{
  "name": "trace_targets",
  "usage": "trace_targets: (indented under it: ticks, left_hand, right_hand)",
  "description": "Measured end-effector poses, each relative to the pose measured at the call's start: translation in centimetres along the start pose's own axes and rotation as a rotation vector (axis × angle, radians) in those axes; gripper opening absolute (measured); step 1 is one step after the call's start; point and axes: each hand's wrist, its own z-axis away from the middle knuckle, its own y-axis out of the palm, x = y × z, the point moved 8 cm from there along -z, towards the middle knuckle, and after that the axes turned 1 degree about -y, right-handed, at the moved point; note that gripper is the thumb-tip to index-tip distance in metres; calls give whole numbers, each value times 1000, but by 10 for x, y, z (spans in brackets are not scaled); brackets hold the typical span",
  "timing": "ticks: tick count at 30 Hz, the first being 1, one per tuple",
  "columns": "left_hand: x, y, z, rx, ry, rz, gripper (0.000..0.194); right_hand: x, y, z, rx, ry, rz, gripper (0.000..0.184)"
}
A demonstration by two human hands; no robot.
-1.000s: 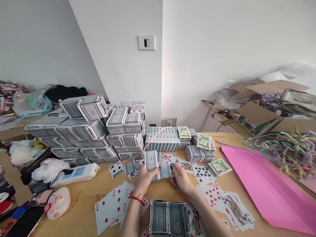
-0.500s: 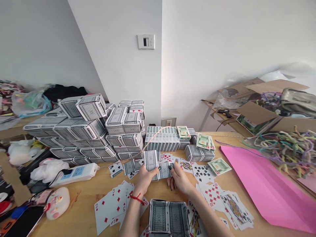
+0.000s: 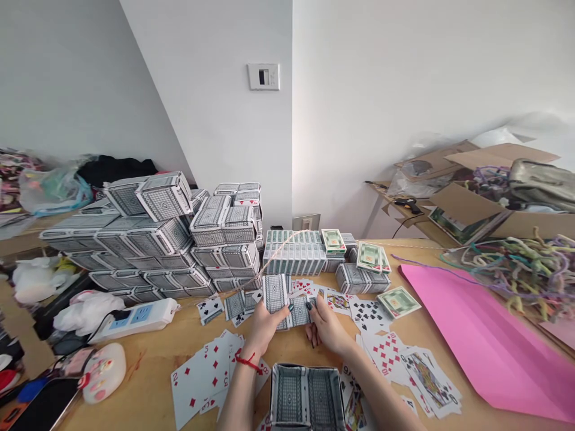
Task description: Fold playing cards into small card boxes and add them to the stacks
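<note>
pink sheet (image 3: 485,341); grey-patterned card backs (image 3: 275,293); red bracelet (image 3: 248,361).

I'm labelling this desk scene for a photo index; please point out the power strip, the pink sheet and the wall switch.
Power strip (image 3: 155,312): head view, its white end.
Pink sheet (image 3: 483,341): head view, its middle.
Wall switch (image 3: 252,76): head view, its white frame.

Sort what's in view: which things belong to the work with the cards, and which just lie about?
Likely part of it:
grey-backed cards in left hand and right hand
loose face-up cards
stacked card blocks

Seemingly just lying about:
power strip
pink sheet
tangled cords
</note>
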Motion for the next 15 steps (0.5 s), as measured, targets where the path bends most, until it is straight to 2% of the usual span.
trace_targets:
  ticks: [8, 11, 15]
  left_hand:
    - [0, 8, -2, 79, 11, 19, 34]
    - [-3, 10, -2, 115, 44, 41, 38]
    - [-11, 8, 0, 90, 99, -21, 37]
  right_hand:
    - [-2, -2, -1, -11, 3, -19, 24]
    - [3, -4, -2, -18, -26, -86, 28]
    - [11, -11, -5, -14, -68, -238, 35]
